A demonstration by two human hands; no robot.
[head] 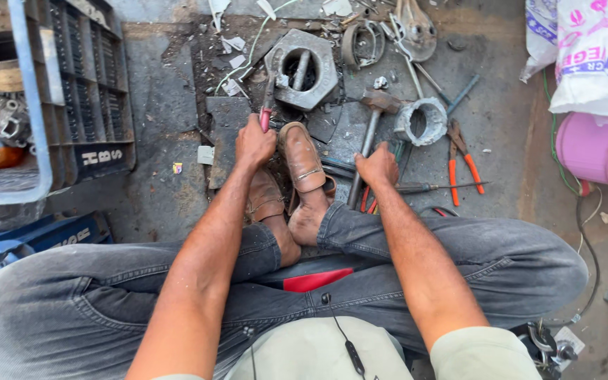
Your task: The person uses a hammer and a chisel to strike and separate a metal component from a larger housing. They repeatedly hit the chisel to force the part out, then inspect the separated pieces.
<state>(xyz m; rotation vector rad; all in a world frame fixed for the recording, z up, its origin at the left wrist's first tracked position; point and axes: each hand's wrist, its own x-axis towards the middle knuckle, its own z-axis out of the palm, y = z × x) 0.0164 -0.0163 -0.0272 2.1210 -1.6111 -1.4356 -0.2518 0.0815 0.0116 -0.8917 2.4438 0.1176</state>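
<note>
I sit on a dirty workshop floor with my legs crossed, brown sandals (pixel 302 156) in front of me. My left hand (pixel 254 141) is closed around the red handle of a screwdriver (pixel 268 97) whose tip points toward a large hexagonal metal nut (pixel 323 72). My right hand (pixel 378 167) grips the wooden handle of a hammer (pixel 377 103), whose rusty head lies beside a round metal ring (pixel 421 121). A small rod lies inside the big nut.
Orange-handled pliers (pixel 460 155) and a long screwdriver (pixel 439 187) lie to the right. A dark plastic crate (pixel 84 88) with metal parts stands at the left. White sacks (pixel 589 53) and a pink container (pixel 596 144) sit at the right. Scrap metal pieces (pixel 388 32) litter the far floor.
</note>
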